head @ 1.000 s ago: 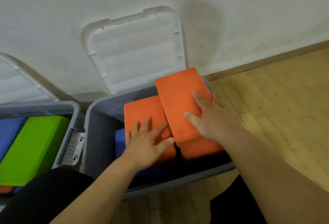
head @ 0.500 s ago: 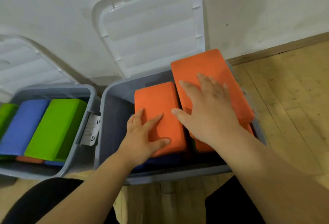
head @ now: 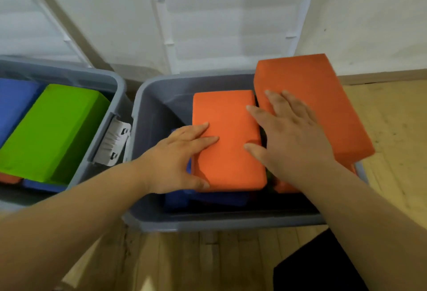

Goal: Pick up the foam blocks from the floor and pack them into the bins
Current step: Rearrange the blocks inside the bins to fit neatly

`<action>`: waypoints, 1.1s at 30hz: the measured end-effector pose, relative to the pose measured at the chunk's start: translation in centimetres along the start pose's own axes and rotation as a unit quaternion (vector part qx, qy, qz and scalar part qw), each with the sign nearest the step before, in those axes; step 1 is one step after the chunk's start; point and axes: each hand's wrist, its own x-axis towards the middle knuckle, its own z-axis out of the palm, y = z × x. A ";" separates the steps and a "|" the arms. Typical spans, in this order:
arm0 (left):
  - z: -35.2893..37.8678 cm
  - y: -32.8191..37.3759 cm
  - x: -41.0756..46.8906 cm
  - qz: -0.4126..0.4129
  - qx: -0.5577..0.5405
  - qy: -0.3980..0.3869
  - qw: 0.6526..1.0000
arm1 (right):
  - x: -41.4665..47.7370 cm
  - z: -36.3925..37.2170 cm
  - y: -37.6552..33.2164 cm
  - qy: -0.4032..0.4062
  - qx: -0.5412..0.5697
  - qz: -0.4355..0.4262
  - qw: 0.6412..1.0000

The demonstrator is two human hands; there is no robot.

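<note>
Two orange foam blocks lie side by side in the grey bin (head: 157,106) in front of me. My left hand (head: 178,161) holds the smaller-looking left orange block (head: 228,133) at its near left corner, fingers flat on top and thumb under its near edge. My right hand (head: 288,133) lies flat with spread fingers across the gap, touching both that block and the right orange block (head: 323,101), which sits higher and juts over the bin's right rim. A blue block (head: 208,198) lies beneath them.
A second grey bin (head: 115,87) at the left holds a green block (head: 53,129), blue blocks (head: 13,103) and an orange one low down. Both white lids (head: 231,13) lean open against the wall. Wooden floor (head: 392,129) lies to the right and in front.
The view has come closer and lower over the bins. My right hand has slid left, from the right block onto the gap between both. The left hand stays on the left block.
</note>
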 end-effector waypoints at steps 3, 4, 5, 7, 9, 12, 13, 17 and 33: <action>-1.3 -1.0 -0.2 0.008 0.020 -0.005 1.000 | -0.7 -0.4 -1.2 -0.023 -0.047 0.028 0.998; -2.2 -1.6 -0.5 0.004 0.034 0.007 0.999 | -0.8 -0.4 -2.0 -0.014 -0.075 0.025 0.997; -3.2 -2.7 -0.7 0.005 0.068 0.026 0.997 | -0.6 -0.6 -2.8 -0.001 -0.100 0.012 0.995; -4.9 -5.7 -1.3 0.010 0.153 0.065 0.986 | 0.9 -0.8 -4.8 0.007 -0.119 -0.039 0.992; -5.9 -9.2 -1.8 -0.010 0.204 0.069 0.977 | 2.7 -0.2 -7.6 -0.006 -0.091 -0.069 0.994; -5.9 -13.7 -1.1 -0.043 0.232 0.009 0.972 | 5.5 3.0 -11.4 -0.020 -0.045 -0.050 0.998; -5.6 -14.7 -0.9 -0.036 0.211 0.004 0.977 | 6.0 4.4 -12.4 -0.037 -0.053 -0.044 0.997; -3.8 -17.7 -1.5 0.000 0.132 0.012 0.991 | 6.7 6.8 -13.2 -0.097 -0.115 0.002 0.989; -4.3 -19.8 -2.3 0.042 0.151 0.033 0.987 | 11.9 13.2 -19.6 -0.122 0.091 0.153 0.976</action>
